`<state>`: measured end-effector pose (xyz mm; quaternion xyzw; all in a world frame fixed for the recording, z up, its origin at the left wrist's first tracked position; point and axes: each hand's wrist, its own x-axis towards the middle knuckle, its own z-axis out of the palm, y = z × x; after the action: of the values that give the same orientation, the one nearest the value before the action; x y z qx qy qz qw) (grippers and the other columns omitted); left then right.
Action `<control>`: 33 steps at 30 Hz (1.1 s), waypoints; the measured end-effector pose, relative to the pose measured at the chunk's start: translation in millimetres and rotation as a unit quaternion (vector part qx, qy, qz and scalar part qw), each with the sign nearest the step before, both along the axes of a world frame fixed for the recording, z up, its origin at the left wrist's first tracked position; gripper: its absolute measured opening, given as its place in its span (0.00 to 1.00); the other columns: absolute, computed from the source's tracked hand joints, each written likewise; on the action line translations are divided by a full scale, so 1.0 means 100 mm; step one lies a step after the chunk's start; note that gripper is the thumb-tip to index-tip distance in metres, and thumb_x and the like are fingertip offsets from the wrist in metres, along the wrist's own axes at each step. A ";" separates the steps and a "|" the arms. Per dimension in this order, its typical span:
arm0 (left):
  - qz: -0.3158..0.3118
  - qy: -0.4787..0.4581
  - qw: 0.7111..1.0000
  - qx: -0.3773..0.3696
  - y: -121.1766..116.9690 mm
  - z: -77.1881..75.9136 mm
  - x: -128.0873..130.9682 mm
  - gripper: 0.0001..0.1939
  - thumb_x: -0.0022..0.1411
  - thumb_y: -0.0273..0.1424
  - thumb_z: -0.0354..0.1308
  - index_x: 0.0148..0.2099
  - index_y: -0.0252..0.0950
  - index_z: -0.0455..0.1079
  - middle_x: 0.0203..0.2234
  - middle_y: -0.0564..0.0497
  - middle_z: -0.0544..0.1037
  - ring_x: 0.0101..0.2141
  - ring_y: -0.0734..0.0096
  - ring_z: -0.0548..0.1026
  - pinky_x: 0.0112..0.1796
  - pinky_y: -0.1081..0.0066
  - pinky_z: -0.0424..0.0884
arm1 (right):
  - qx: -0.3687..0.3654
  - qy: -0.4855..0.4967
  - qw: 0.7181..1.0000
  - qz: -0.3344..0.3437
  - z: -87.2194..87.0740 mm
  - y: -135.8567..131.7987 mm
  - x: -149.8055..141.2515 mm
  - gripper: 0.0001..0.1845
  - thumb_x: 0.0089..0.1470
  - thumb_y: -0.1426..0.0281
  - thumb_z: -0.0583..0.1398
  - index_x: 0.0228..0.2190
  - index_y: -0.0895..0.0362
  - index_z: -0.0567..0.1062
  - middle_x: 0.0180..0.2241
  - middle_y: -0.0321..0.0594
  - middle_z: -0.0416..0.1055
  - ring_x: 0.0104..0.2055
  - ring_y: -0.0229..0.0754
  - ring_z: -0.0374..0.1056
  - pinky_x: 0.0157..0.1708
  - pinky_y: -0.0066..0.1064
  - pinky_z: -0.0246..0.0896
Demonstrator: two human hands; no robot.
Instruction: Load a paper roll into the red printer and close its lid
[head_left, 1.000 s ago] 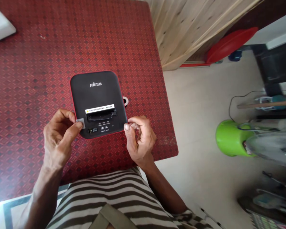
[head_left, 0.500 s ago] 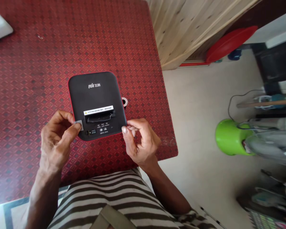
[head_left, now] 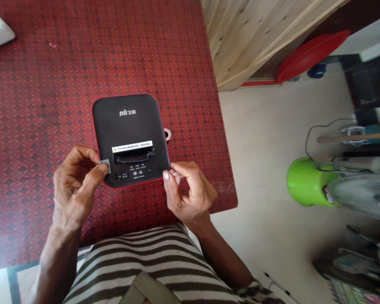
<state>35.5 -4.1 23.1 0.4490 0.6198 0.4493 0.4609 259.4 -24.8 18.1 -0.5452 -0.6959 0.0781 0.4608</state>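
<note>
A black receipt printer [head_left: 133, 131] with red sides and a FEIE logo lies on the red patterned table. A white warning label [head_left: 132, 146] runs above its dark paper slot [head_left: 134, 156], with icons and a small open recess below. My left hand [head_left: 77, 177] pinches a small grey square piece [head_left: 105, 165] between thumb and fingers, against the printer's lower left edge. At the lower right corner, my right hand [head_left: 190, 190] grips the printer with thumb and forefinger; its other fingers are curled. Part of a paper roll [head_left: 167, 135] shows behind the printer's right side.
The red table [head_left: 183, 63] ends at the right, above a pale floor. A white object [head_left: 0, 29] sits at its far left corner. Wooden boards [head_left: 240, 38] stand beyond the table. To the right are a green bucket [head_left: 300, 181], a fan [head_left: 361, 192] and a red basin [head_left: 310, 57].
The view has shifted slightly. Both hands keep their places at the printer, the left still pinching the grey piece and the right still at the corner.
</note>
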 end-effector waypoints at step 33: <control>0.040 -0.084 0.995 -0.029 -0.02 0.09 0.11 0.09 0.57 0.35 0.68 0.35 0.39 0.70 0.29 0.54 0.71 0.30 0.73 0.66 0.34 0.70 0.62 | -0.018 0.008 0.999 0.026 0.24 0.20 0.16 0.04 0.63 0.71 0.63 0.41 0.53 0.74 0.31 0.34 0.75 0.30 0.35 0.71 0.33 0.31 0.72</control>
<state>46.8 -6.3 32.3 0.3713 0.6087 0.4855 0.5058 275.2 -4.4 42.0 -0.5343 -0.7050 0.1072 0.4538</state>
